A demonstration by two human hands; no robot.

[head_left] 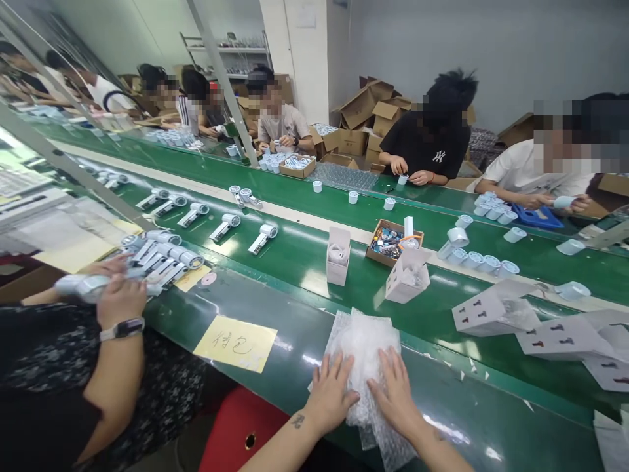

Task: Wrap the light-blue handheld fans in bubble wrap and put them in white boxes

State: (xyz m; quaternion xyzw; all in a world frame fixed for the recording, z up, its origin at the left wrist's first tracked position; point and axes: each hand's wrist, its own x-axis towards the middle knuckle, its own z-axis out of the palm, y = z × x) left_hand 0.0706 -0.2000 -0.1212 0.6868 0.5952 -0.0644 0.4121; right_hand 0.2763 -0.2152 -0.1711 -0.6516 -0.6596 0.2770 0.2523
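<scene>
And here are my left fingers (pixel 338 369), spread wide and flat, palm down across the left side of the bubble wrap (pixel 365 332)! Over on its right side, my right fingers (pixel 394 365) fan open too, touching the sheets rather than closing round them. The wrap lies on the desk (pixel 299 334) right in front of me, its lower end running between my forearms. A yellow note (pixel 236 343) sits to the left; beyond, an open white box (pixel 337 267) stands on the green belt (pixel 287 270).
</scene>
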